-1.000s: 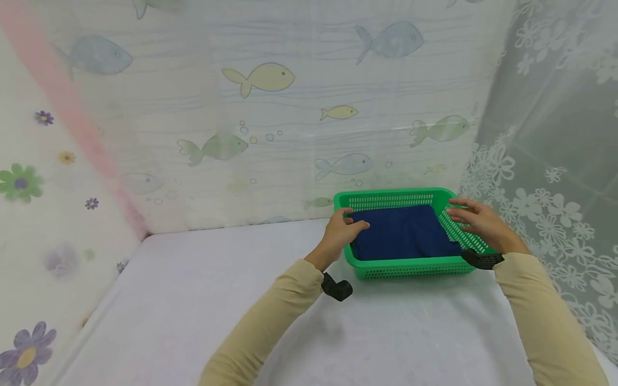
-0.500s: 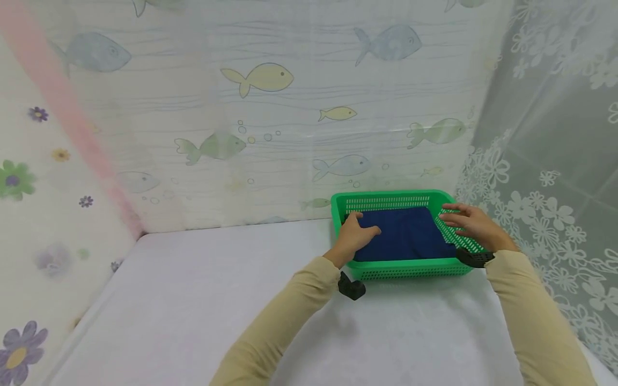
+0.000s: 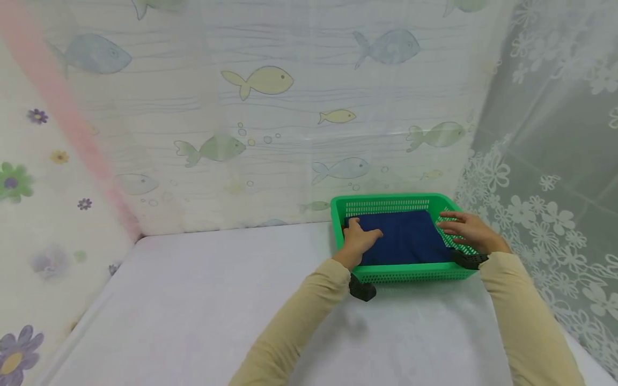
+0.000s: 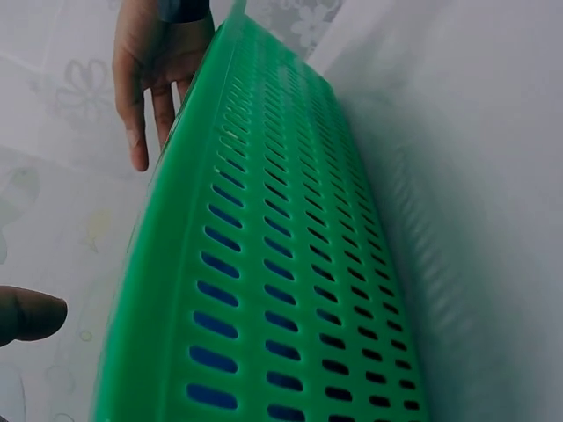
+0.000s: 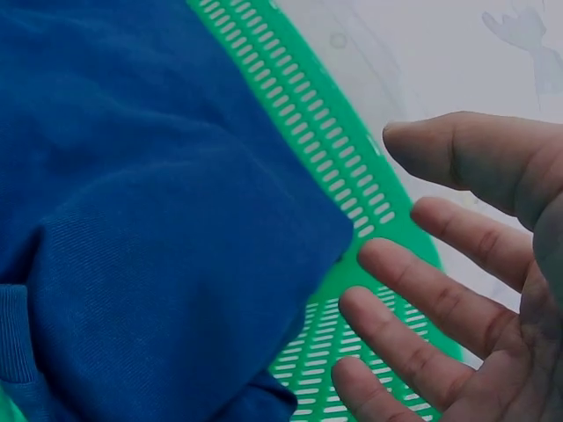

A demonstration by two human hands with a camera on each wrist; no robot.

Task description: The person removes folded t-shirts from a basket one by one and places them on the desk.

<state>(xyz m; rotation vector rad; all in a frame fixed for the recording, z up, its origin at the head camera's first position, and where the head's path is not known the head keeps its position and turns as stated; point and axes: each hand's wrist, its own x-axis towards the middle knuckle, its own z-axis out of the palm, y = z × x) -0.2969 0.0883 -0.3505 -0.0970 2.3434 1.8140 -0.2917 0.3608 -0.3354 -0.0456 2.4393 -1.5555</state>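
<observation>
A dark blue folded garment (image 3: 403, 233) lies inside a green plastic basket (image 3: 410, 272) with slotted walls. In the right wrist view the garment (image 5: 167, 193) shows soft folds and a ribbed band at the lower left. My left hand (image 3: 356, 242) is over the basket's left side, thumb spread from the fingers; whether its fingertips touch the cloth is hard to tell. Its thumb (image 4: 33, 315) appears beside the basket's rim in the left wrist view. My right hand (image 3: 468, 231) hovers at the basket's right end, fingers spread and apart from the cloth (image 5: 466, 290).
The basket stands on a white-covered table (image 3: 207, 300), close to a back curtain (image 3: 270, 177) printed with fish. A sheer flowered curtain (image 3: 555, 214) hangs at the right. Flowered sheeting (image 3: 53, 214) covers the left side.
My left hand has moved right, from the basket's left rim to over the garment. My right hand has shifted slightly left. Garment and basket appear in the same place.
</observation>
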